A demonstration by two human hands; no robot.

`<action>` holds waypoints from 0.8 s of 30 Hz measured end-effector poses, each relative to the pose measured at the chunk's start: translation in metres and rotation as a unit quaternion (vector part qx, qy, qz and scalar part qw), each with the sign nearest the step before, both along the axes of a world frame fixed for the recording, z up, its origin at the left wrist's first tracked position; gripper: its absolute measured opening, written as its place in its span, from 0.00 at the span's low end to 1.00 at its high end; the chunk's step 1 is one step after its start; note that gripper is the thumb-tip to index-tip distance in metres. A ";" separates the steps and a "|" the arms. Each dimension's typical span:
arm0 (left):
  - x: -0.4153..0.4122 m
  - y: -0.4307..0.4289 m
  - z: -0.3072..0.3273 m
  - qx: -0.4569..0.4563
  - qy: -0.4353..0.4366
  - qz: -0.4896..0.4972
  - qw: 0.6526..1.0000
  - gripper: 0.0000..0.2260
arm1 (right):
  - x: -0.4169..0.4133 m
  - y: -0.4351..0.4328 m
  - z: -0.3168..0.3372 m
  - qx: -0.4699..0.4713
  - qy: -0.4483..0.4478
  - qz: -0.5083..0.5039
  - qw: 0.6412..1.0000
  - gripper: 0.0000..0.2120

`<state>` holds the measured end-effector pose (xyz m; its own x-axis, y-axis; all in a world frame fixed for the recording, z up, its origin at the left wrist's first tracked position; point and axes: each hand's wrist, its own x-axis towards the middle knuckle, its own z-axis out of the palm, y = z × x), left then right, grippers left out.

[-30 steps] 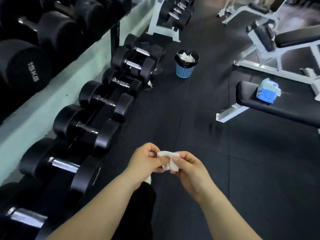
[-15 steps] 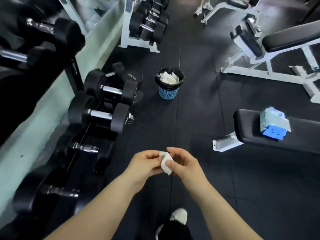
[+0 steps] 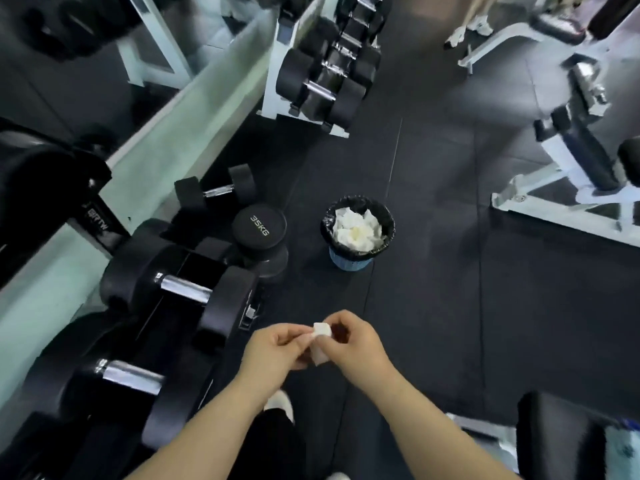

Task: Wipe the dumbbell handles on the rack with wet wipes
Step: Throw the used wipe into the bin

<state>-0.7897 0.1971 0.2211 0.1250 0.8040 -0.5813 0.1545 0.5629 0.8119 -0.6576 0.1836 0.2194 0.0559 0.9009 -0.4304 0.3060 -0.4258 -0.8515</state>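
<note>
White folded wet wipe (image 3: 320, 341) is pinched between the fingers (image 3: 296, 337) of left hand (image 3: 273, 348) and right hand (image 3: 360, 344), both curled onto it, above the floor (image 3: 433, 306). Chrome dumbbell handles (image 3: 185, 289) are seen on the rack (image 3: 199, 268) to the left, with long axes running from its back edge to its front edge. The left hand is judged nearer.

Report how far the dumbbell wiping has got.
Done: the bin on the floor holds a heap of crumpled white wipes, so wiping has evidently happened. In hand: the left hand and right hand pinch a small folded wipe between them, away from the rack. Left: cannot tell which chrome handles are clean; none is being wiped.
</note>
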 end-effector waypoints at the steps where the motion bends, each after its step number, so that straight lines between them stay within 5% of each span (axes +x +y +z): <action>1: 0.006 0.029 -0.006 0.008 0.013 0.011 1.000 0.10 | 0.009 0.034 -0.008 -0.013 0.005 -0.018 1.000 0.09; 11: 0.062 0.313 -0.036 0.017 0.090 -0.004 0.996 0.12 | 0.146 0.321 -0.114 -0.139 -0.030 -0.287 0.947 0.07; 17: 0.118 0.393 -0.061 -0.032 0.100 0.021 0.994 0.12 | 0.219 0.411 -0.163 -0.195 -0.067 -0.262 0.943 0.24; 24: 0.175 0.427 -0.075 -0.075 0.107 0.011 0.991 0.11 | 0.256 0.437 -0.182 -0.264 -0.089 -0.190 0.941 0.15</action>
